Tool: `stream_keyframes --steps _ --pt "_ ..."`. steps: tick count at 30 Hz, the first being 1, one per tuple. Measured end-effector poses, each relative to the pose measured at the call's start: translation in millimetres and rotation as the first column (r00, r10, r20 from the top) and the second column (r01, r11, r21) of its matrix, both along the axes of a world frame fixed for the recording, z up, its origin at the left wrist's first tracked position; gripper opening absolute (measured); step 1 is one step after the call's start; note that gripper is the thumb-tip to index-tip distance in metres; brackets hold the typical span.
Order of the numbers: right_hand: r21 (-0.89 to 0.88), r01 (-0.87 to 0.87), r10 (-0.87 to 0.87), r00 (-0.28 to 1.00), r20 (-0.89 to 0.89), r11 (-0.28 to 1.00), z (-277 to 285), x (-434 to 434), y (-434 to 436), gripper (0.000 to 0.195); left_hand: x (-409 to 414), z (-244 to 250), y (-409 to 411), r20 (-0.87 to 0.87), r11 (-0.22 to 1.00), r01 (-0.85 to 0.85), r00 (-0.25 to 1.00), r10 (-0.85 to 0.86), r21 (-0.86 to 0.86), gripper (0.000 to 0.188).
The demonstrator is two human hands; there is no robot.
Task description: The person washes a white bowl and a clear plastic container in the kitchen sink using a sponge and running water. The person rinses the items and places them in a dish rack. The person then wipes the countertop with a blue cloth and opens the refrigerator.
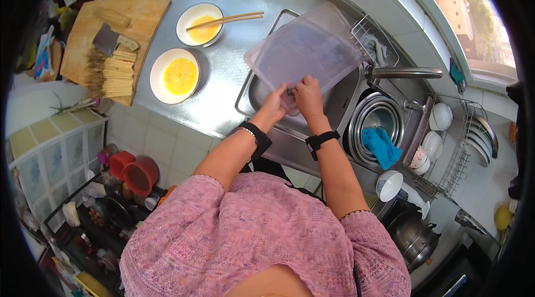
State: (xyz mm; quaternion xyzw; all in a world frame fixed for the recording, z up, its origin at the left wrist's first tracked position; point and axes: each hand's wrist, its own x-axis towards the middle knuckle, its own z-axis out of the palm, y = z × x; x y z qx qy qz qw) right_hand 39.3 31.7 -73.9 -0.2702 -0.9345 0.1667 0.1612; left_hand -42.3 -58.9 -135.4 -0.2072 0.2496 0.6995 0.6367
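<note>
Over the near part of the sink, my left hand holds a small clear plastic object, perhaps a container or lid. The fingers of my right hand pinch at its top, where a small dark item shows between the hands. Just beyond my fingers, a large translucent plastic lid or tray lies across the sink basin. To the left on the steel counter stand a bowl of beaten egg and a second egg bowl with wooden chopsticks resting across it.
A wooden cutting board at left bears a cleaver and a bundle of sticks. Right of the basin are a faucet, nested steel bowls with a blue cloth, and a wire dish rack.
</note>
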Motion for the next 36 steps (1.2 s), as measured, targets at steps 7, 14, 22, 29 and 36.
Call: stream_keyframes --steps 7,14,22,29,36 --pt "-0.024 -0.071 0.073 0.995 0.065 0.997 3 12 -7 0.005 4 7 1 -0.029 0.998 -0.024 0.999 0.023 -0.051 0.029" --pt "0.016 -0.115 0.113 0.99 0.079 0.993 3 15 -3 0.004 -5 27 -1 -0.014 0.998 0.027 1.0 -0.028 -0.06 0.029" --pt "0.04 -0.084 0.081 0.993 0.081 0.996 9 4 6 0.004 1 14 0 0.014 0.999 0.019 1.0 -0.019 -0.03 0.034" --pt "0.019 0.028 -0.029 0.998 0.061 0.999 3 1 8 0.004 7 1 1 -0.069 1.0 0.03 0.997 -0.03 0.0 0.039" --pt "-0.102 0.211 -0.211 0.977 0.015 0.972 35 21 18 0.011 -7 32 -5 0.054 0.981 0.19 0.98 -0.191 0.031 0.05"
